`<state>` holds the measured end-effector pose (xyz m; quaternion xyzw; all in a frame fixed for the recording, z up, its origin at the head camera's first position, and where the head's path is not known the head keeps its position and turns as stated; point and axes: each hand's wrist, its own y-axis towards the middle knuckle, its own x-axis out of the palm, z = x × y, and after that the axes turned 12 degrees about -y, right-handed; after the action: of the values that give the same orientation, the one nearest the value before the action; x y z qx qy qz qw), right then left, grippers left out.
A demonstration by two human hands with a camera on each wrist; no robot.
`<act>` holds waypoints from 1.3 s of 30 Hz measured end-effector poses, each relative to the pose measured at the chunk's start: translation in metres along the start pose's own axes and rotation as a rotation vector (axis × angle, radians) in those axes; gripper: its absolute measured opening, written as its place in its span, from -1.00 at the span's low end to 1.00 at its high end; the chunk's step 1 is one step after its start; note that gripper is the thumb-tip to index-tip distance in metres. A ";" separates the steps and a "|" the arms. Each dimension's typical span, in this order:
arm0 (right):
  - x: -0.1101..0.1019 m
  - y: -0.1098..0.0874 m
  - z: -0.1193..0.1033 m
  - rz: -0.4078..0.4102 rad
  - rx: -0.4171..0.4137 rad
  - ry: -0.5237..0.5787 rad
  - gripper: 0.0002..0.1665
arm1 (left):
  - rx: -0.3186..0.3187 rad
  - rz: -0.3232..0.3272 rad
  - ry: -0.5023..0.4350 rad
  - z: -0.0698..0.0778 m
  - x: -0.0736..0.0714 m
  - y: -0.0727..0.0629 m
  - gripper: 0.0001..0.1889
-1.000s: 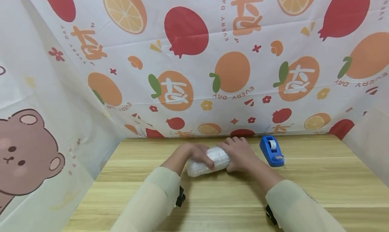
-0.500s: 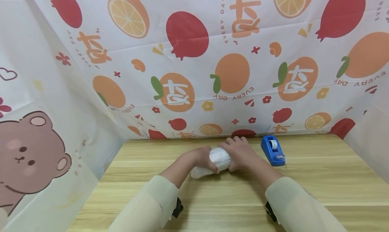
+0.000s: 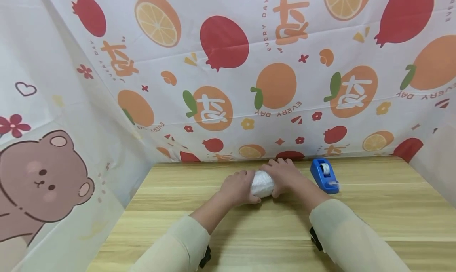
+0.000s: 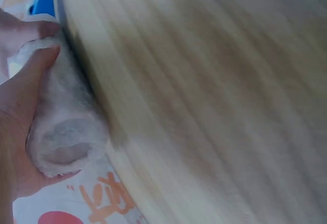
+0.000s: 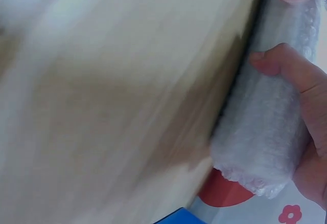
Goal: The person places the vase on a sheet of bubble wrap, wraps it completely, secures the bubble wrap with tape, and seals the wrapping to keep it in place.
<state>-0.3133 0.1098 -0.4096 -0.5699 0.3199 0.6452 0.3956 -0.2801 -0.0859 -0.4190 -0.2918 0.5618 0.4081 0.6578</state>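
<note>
A roll of bubble wrap [image 3: 262,184] lies near the back of the wooden table, between both hands. My left hand [image 3: 239,187] grips its left part, thumb along the near side and fingers over the top. My right hand [image 3: 284,176] curls around the right part in the same way. In the left wrist view the roll's [image 4: 74,101] end shows a hollow in the layers, with the left thumb [image 4: 43,60] pressed on its side. The right wrist view shows the roll [image 5: 260,116] as a thick clear cylinder with a ragged edge at one end.
A blue tape dispenser [image 3: 325,176] with a roll of tape stands just right of my right hand. Behind the wooden table [image 3: 256,240] hangs a fruit-print cloth [image 3: 242,86]. A cloth with a bear print [image 3: 39,181] hangs at the left.
My left hand has slid right along the roll, closer to my right hand, and now covers its left end in the head view. The head view has shifted slightly.
</note>
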 end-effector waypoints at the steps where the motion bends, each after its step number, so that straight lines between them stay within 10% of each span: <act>1: -0.001 0.003 0.001 -0.024 0.001 0.007 0.09 | 0.019 0.020 0.024 -0.001 0.001 -0.001 -0.03; 11: -0.015 0.017 0.006 -0.225 0.005 0.054 0.21 | 0.126 0.107 0.103 -0.014 0.007 0.000 0.01; 39: 0.014 -0.008 0.004 0.185 -0.010 -0.021 0.12 | -0.001 0.025 0.117 -0.004 0.007 0.003 -0.15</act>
<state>-0.3090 0.1195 -0.4229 -0.5332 0.3639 0.6866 0.3346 -0.2842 -0.0859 -0.4263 -0.3084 0.6028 0.3987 0.6185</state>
